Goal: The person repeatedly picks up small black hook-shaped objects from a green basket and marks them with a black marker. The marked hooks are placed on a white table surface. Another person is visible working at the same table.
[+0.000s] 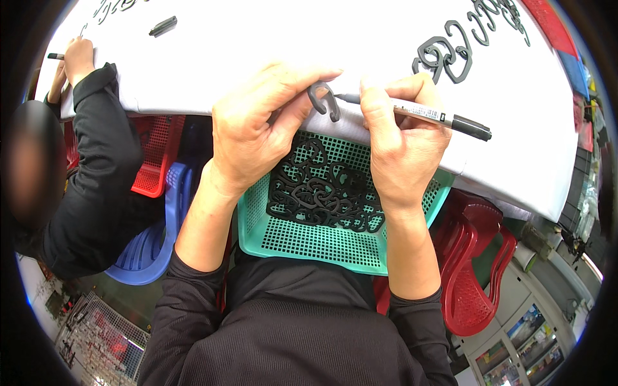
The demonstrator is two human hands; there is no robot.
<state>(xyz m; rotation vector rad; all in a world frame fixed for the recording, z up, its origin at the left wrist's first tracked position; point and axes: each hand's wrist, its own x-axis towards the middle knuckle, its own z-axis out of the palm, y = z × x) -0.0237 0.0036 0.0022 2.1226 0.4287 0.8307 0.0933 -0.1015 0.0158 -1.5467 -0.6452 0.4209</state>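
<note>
Between the thumb and fingers of my left hand (254, 122) is a small black C-shaped hook piece (323, 101), held up over the table's near edge. My right hand (405, 138) grips a marker pen (428, 114) with a grey-white barrel and a black end. Its tip points left and meets or nearly meets the hook piece; I cannot tell if they touch. Below both hands, a green perforated plastic basket (309, 248) rests at my lap, with a heap of similar black hook pieces (322, 193) inside.
More black hook pieces (457, 55) lie on the white-covered table (360, 38) at the right. A black pen cap (163, 26) lies at the far left. A co-worker's sleeve (103, 141) is at the left, near a blue chair (151, 248). A red chair (473, 276) stands right.
</note>
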